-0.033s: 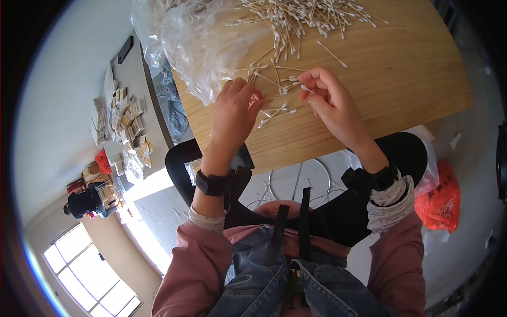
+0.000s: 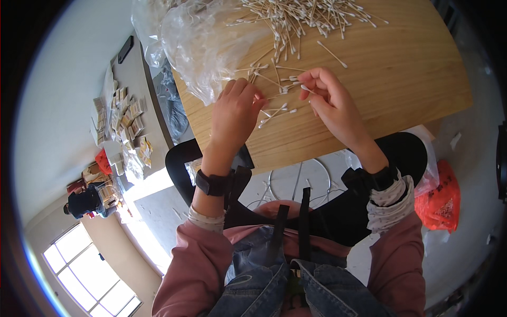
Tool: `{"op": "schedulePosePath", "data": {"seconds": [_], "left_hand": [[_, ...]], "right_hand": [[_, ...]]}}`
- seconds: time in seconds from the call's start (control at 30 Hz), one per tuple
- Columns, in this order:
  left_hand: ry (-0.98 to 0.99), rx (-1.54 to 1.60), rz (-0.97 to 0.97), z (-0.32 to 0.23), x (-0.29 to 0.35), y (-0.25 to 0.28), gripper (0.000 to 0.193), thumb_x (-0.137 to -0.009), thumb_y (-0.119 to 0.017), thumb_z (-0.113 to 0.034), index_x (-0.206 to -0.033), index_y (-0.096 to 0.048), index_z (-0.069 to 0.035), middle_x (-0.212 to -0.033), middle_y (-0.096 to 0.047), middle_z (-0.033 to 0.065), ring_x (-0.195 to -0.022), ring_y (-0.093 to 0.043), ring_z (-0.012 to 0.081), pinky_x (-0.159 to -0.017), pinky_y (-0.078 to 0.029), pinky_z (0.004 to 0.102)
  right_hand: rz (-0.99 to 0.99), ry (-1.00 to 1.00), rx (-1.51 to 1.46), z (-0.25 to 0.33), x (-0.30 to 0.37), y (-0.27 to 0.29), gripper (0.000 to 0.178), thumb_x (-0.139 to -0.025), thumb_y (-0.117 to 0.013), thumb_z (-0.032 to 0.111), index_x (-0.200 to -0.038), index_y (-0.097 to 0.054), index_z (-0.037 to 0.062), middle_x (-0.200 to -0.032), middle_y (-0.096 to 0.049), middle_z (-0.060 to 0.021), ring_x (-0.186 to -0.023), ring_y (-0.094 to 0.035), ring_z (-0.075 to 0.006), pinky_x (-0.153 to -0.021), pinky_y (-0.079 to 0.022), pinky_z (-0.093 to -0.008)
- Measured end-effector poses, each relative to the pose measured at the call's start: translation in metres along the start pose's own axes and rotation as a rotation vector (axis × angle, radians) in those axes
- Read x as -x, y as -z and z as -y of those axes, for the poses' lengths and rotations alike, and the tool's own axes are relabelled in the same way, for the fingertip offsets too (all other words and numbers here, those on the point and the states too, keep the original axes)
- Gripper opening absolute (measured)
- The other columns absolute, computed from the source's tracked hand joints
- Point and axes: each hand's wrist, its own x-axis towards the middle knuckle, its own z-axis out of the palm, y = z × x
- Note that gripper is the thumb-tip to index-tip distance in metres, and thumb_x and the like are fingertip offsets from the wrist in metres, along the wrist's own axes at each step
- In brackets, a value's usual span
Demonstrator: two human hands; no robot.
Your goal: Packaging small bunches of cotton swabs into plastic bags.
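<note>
My right hand [image 2: 334, 103] is closed in a pinch on a cotton swab [image 2: 306, 88], whose white tip sticks out to the left past the fingertips. Across from it, my left hand [image 2: 236, 113] is bent over the table with thumb and fingers curled together. Whatever those fingers hold is hidden behind the hand. Between the two hands lie several loose cotton swabs [image 2: 278, 112], some crossing one another, close to the left fingertips. A large heap of cotton swabs [image 2: 311, 16] covers the far part of the wooden table [image 2: 401, 79]. One single swab [image 2: 332, 54] lies apart, nearer my right hand.
Crumpled clear plastic bags [image 2: 198, 47] lie on the table's far left. On another table to the left are many small packages [image 2: 127, 119] and a black phone [image 2: 125, 49]. A red bag [image 2: 441, 203] stands low at right. A person [image 2: 87, 201] is in the left background.
My left hand has shifted very slightly to the right. My right hand and the swabs look unchanged.
</note>
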Motion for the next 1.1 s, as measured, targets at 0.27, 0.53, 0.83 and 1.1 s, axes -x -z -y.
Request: {"op": "schedulePosePath", "data": {"seconds": [0.27,0.53,0.83,1.1], "left_hand": [[0.026,0.098,-0.019,-0.009,-0.004,0.010,0.012,-0.083,-0.070,-0.013,-0.087,-0.060,-0.006,-0.083,-0.059,0.0079,-0.082,-0.060,0.0278,-0.070,-0.049,0.0386],[0.233,0.573,0.140,-0.048,-0.034,0.024,0.011,-0.087,-0.070,-0.011,-0.092,-0.068,-0.002,-0.089,-0.069,0.0071,-0.076,-0.057,0.0115,-0.070,-0.045,0.0263],[0.540,0.116,0.292,-0.030,-0.054,0.006,0.027,-0.072,-0.077,-0.032,-0.082,-0.072,-0.008,-0.079,-0.070,0.0121,-0.076,-0.067,0.0287,-0.067,-0.050,0.0386],[0.599,0.201,0.164,-0.026,-0.027,0.000,0.025,-0.075,-0.073,-0.028,-0.083,-0.071,-0.004,-0.077,-0.069,0.0110,-0.075,-0.066,0.0273,-0.067,-0.049,0.0377]], "right_hand": [[-0.062,-0.004,-0.088,0.002,-0.003,-0.004,0.022,-0.094,-0.056,0.002,-0.115,-0.053,0.0000,-0.096,-0.061,-0.0055,-0.083,-0.060,-0.0093,-0.074,-0.048,-0.0231],[-0.039,-0.116,-0.382,0.005,-0.006,0.005,0.016,-0.094,-0.065,0.018,-0.092,-0.059,0.0029,-0.078,-0.061,-0.0022,-0.062,-0.053,-0.0047,-0.051,-0.039,-0.0210],[-0.299,0.004,-0.699,0.003,-0.013,0.033,0.021,-0.101,-0.048,0.022,-0.090,-0.054,0.0051,-0.079,-0.061,-0.0074,-0.061,-0.056,-0.0132,-0.047,-0.039,-0.0256],[-0.304,0.013,-0.720,0.000,-0.014,0.029,0.018,-0.101,-0.048,0.019,-0.097,-0.057,0.0037,-0.079,-0.061,-0.0066,-0.063,-0.056,-0.0127,-0.048,-0.039,-0.0256]]}}
